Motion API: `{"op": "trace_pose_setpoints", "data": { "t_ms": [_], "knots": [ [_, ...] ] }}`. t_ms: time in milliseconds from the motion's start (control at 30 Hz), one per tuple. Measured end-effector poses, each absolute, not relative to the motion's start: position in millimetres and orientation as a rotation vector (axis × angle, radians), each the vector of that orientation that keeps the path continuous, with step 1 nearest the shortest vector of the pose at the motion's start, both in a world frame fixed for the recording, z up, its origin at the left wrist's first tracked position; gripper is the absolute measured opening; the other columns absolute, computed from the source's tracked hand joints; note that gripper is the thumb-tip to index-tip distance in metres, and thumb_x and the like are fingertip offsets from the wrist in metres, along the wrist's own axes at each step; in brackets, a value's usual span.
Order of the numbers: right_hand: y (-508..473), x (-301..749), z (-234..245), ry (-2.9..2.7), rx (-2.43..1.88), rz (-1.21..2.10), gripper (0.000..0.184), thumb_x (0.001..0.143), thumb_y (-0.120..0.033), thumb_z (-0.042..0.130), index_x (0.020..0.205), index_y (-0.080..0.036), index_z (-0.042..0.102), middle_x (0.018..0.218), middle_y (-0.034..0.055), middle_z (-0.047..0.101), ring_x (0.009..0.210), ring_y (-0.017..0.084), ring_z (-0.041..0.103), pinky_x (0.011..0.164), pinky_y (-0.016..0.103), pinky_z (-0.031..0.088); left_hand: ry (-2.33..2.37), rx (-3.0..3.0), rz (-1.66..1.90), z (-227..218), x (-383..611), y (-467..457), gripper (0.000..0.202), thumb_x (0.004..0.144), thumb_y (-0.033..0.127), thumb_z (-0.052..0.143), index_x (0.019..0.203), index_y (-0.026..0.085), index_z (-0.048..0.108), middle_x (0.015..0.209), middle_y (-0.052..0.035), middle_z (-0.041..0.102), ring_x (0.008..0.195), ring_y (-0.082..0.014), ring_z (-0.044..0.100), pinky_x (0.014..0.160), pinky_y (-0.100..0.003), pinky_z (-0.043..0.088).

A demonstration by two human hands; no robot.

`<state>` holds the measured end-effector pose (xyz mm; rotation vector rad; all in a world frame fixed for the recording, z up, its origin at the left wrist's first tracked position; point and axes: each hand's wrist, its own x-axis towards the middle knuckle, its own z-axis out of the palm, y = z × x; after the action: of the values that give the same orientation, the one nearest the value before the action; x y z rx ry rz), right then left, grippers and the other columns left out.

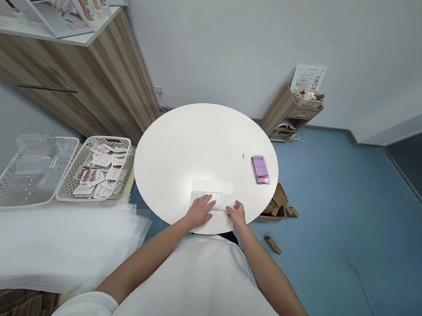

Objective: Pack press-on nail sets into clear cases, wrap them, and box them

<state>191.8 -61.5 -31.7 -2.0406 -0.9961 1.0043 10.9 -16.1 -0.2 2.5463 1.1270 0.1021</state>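
Note:
A thin white sheet [213, 191], partly folded, lies on the near side of the round white table [197, 146]. My left hand [201, 211] rests flat on the sheet's near left part, fingers stretched out. My right hand [236, 214] presses on the sheet's near right edge, fingers bent down onto it. A small pink object [260, 169], blurred, lies on the table to the right, well apart from both hands.
Left of the table stand a white basket [117, 188] with several printed cards and a tray [0, 191] of clear plastic boxes, above a stack of white sheets [44, 241]. Cardboard pieces [279, 208] lie on the blue floor. A wooden cabinet [101, 86] and small shelf [291, 113] stand at the wall.

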Motion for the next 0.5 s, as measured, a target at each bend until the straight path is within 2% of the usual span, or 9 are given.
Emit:
{"op": "trace_pose_setpoints", "data": {
  "t_ms": [100, 200, 333, 500],
  "knots": [
    [-47, 192, -24, -0.948, -1.937, 1.053, 0.055, 0.078, -0.032, 0.047, 0.127, -0.017, 0.029, 0.105, 0.0168, 0.056, 0.084, 0.021, 0.060, 0.063, 0.031, 0.048, 1.118, 2.548, 0.095, -3, 10, -16, 0.047, 0.076, 0.031, 0.050, 0.122, 0.024, 0.040, 0.134, -0.0095, 0.036, 0.123, -0.0269, 0.031, 0.095, -0.040, 0.029],
    [-33, 196, -16, -0.949, -1.974, 1.091, 0.052, 0.075, -0.033, 0.051, 0.121, -0.015, 0.036, 0.100, 0.0169, 0.058, 0.082, 0.022, 0.060, 0.062, 0.032, 0.048, 1.118, 2.539, 0.097, -3, 9, -15, 0.048, 0.075, 0.031, 0.050, 0.122, 0.025, 0.041, 0.135, -0.0095, 0.035, 0.123, -0.0271, 0.031, 0.095, -0.041, 0.029],
    [-18, 193, -8, -0.979, -1.998, 1.087, 0.040, 0.073, -0.032, 0.050, 0.110, -0.016, 0.046, 0.094, 0.0120, 0.059, 0.080, 0.019, 0.059, 0.063, 0.029, 0.048, 1.130, 2.517, 0.109, -3, 11, -16, 0.048, 0.075, 0.031, 0.051, 0.121, 0.025, 0.041, 0.135, -0.0094, 0.035, 0.124, -0.0274, 0.029, 0.095, -0.041, 0.030],
    [-6, 175, -1, -1.100, -1.948, 1.230, 0.028, 0.073, -0.032, 0.046, 0.096, -0.016, 0.052, 0.081, 0.0051, 0.061, 0.067, 0.013, 0.058, 0.059, 0.025, 0.048, 1.134, 2.486, 0.115, -2, 12, -16, 0.049, 0.075, 0.030, 0.051, 0.122, 0.024, 0.039, 0.135, -0.0094, 0.034, 0.125, -0.0271, 0.029, 0.095, -0.041, 0.029]
  ]
}}
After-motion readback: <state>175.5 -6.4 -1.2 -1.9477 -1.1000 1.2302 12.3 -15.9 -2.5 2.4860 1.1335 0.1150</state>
